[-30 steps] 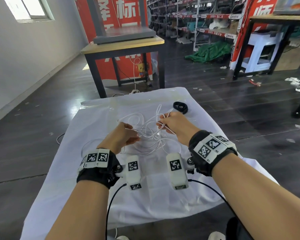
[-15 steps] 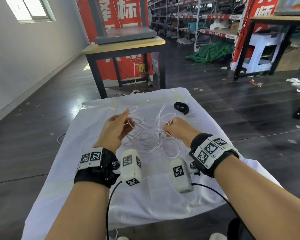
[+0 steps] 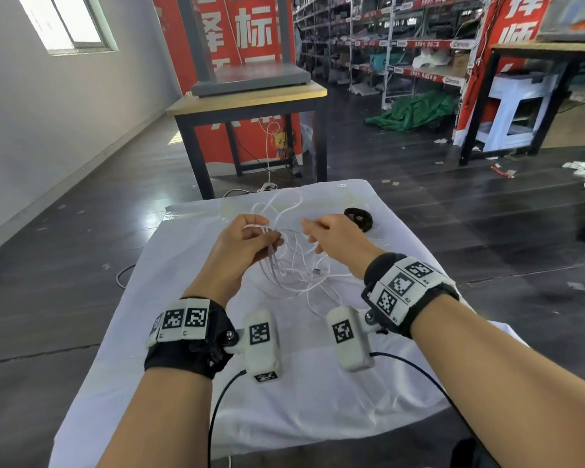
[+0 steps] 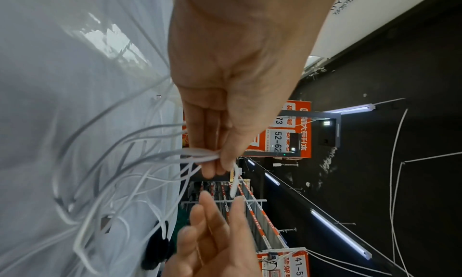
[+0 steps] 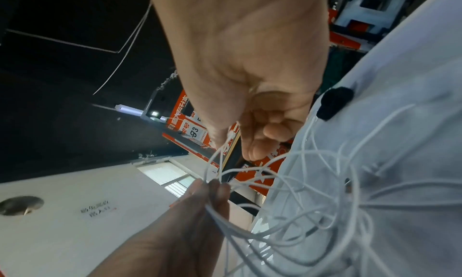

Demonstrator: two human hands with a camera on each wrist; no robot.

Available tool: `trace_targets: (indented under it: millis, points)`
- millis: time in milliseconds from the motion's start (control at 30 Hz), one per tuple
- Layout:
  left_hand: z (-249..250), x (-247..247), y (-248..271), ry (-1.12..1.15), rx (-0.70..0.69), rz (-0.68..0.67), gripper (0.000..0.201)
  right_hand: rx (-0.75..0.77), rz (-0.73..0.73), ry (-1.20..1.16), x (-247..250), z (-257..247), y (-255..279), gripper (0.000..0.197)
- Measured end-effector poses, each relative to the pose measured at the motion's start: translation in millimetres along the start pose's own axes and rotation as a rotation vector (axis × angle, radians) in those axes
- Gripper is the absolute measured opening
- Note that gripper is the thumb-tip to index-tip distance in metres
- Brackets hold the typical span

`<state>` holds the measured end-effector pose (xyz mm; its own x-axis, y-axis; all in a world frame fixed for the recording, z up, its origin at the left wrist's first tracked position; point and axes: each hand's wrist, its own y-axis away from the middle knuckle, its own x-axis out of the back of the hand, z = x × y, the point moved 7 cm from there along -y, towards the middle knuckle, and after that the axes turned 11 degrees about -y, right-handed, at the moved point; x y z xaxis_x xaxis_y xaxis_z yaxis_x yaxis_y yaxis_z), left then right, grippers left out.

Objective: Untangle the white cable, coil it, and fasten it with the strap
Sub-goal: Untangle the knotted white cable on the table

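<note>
Lifting the cable (image 3: 294, 261) off the surface (image 3: 190, 383), we now hold both hands higher and closer together than a second ago, when they worked low in the tangle. Our left hand (image 3: 242, 246) pinches a bundle of strands between thumb and fingers (image 4: 208, 168); half a second back those fingers were spread. Our right hand (image 3: 335, 239) has its fingers (image 5: 260, 143) curled, one strand pinched against the thumb. Below and between both sets of fingers the loops hang loose and crossed, a plug among them, so we judge the untangling is at an early stage and coiling not yet possible. Just beyond our right fingers the strap (image 3: 358, 218) lies untouched. Red banners (image 3: 250, 38) behind carry large white Chinese characters; the wrist views show shelf tags reading "93" and "52-62".
</note>
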<state>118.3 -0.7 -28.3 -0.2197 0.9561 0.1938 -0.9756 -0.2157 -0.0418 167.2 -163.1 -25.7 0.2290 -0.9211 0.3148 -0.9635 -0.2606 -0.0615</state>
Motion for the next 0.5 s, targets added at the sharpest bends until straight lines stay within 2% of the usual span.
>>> trace_targets:
  millis: [67, 133, 200, 267, 367, 400, 500]
  points:
    - [7, -5, 3, -0.061, -0.049, -0.068, 0.025, -0.066, -0.057, -0.153, -9, -3, 1, 0.046]
    - [12, -9, 6, -0.119, -0.085, -0.124, 0.025, -0.074, -0.086, -0.290, -15, -7, -1, 0.039]
    - [16, -13, 7, -0.156, -0.121, -0.175, 0.024, -0.017, -0.052, -0.384, -12, -14, -2, 0.025]
    - [16, -13, 7, -0.226, -0.153, -0.184, 0.021, 0.008, 0.036, -0.503, -5, -19, -3, 0.022]
    - [7, 5, -2, -0.412, -0.156, -0.021, 0.027, 0.008, 0.238, -0.665, 17, -22, -4, 0.028]
    - [3, 14, -5, -0.467, -0.147, 0.054, 0.026, 0.053, 0.316, -0.614, 28, -25, -3, 0.029]
    - [3, 40, -7, -0.644, -0.158, 0.291, 0.022, 0.291, 0.492, -0.246, 52, -44, 4, 0.026]
